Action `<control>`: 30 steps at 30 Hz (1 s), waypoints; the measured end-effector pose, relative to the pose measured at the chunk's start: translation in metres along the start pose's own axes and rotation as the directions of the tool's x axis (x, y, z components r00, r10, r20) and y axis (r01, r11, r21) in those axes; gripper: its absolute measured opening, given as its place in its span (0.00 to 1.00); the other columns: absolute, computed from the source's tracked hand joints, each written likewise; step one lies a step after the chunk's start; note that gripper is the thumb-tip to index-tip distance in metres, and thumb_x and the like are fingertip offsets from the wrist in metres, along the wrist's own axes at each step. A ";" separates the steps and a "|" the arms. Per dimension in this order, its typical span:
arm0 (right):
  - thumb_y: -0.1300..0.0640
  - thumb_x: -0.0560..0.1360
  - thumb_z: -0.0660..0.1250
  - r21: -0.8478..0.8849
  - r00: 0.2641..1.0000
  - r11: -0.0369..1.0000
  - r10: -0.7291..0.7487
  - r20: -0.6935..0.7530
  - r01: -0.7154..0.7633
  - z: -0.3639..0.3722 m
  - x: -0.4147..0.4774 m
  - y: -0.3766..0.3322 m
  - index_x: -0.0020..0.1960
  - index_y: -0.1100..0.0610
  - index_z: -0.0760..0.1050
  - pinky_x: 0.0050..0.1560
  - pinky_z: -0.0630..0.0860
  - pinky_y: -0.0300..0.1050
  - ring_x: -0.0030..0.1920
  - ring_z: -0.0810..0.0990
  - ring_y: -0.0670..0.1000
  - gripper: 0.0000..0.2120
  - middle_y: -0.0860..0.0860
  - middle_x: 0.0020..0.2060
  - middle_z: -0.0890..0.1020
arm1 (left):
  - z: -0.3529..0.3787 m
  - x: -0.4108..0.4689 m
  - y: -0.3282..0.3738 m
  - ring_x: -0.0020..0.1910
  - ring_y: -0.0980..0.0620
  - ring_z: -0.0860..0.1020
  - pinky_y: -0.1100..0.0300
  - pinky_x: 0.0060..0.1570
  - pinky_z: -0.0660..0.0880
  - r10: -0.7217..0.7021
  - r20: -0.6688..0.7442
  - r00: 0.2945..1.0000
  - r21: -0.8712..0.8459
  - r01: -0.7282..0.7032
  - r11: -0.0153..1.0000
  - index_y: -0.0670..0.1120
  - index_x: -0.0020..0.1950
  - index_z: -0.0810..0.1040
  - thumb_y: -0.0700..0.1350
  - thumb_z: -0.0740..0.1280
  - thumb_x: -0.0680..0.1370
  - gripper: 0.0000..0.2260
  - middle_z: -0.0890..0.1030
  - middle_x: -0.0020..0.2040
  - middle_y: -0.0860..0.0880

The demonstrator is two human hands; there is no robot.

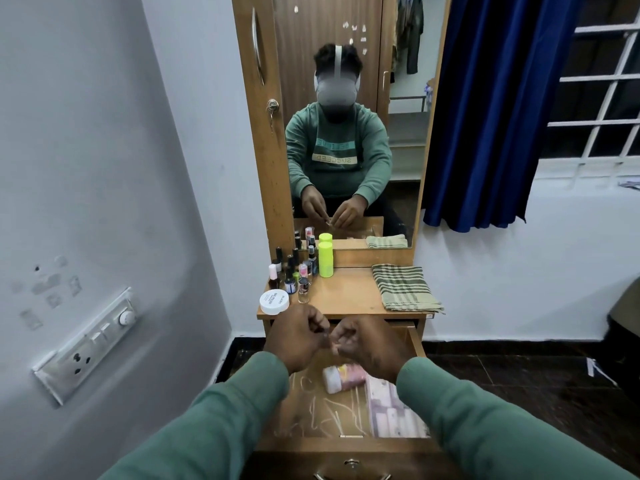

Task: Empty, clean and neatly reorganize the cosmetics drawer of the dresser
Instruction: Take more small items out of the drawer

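Drawer (346,445) open; hands (298,341) pinch small item (327,338)

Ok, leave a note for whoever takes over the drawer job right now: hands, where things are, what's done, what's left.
Hands: left hand and right hand both pinch one small item over the open drawer; what it is, I cannot tell.
On the dresser top: small bottles, white jar, yellow bottle, folded cloth.
In the drawer: pink bottle on its side, patterned packet, scattered thin sticks.
Done: seemingly part emptied. Left: empty the rest, wipe, put back neatly.
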State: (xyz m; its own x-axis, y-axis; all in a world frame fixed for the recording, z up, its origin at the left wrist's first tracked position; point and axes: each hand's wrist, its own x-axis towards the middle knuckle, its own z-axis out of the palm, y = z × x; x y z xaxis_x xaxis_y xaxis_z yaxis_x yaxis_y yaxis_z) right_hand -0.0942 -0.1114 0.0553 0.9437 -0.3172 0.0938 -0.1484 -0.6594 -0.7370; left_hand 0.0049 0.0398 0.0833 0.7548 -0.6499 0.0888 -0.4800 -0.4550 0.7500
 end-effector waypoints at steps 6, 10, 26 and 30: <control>0.58 0.76 0.75 0.200 0.940 0.978 0.117 -0.321 -0.053 -0.002 0.045 -0.005 0.44 0.53 0.81 0.47 0.83 0.51 0.42 0.84 0.52 0.04 0.49 0.38 0.85 | 0.019 0.026 0.024 0.50 0.55 0.82 0.57 0.52 0.82 -0.051 -0.244 0.968 -0.300 -0.026 0.954 0.52 0.57 0.77 0.36 0.70 0.79 0.13 0.82 0.49 0.53; 0.59 0.74 0.77 0.229 0.907 0.967 0.192 -0.374 -0.110 -0.006 0.085 0.003 0.43 0.54 0.82 0.47 0.83 0.48 0.42 0.86 0.50 0.05 0.48 0.38 0.86 | 0.055 0.039 0.021 0.58 0.56 0.80 0.54 0.60 0.80 -0.141 -0.243 0.960 -0.424 0.026 0.905 0.53 0.66 0.77 0.41 0.65 0.82 0.14 0.82 0.60 0.54; 0.59 0.75 0.76 0.078 0.939 0.977 0.211 -0.272 -0.197 0.011 0.183 0.038 0.44 0.54 0.86 0.31 0.69 0.30 0.32 0.79 0.44 0.02 0.44 0.30 0.82 | 0.090 0.112 0.009 0.80 0.48 0.63 0.48 0.80 0.60 -0.340 -0.206 0.918 -0.606 0.153 0.781 0.43 0.82 0.61 0.52 0.58 0.85 0.27 0.63 0.82 0.46; 0.54 0.74 0.78 0.073 0.940 0.971 0.238 -0.244 -0.227 0.011 0.190 0.042 0.44 0.53 0.86 0.32 0.69 0.29 0.34 0.79 0.43 0.03 0.44 0.31 0.82 | 0.092 0.113 0.004 0.79 0.49 0.64 0.48 0.79 0.62 -0.341 -0.208 0.917 -0.600 0.156 0.785 0.45 0.83 0.59 0.51 0.57 0.86 0.26 0.63 0.82 0.47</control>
State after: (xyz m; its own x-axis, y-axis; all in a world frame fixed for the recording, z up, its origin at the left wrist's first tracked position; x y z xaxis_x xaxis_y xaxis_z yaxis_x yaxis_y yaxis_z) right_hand 0.0824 -0.1916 0.0345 0.7795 -0.6217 0.0763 -0.3368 -0.5188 -0.7858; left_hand 0.0468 -0.0916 0.0357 0.9486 -0.3141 -0.0379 0.0089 -0.0932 0.9956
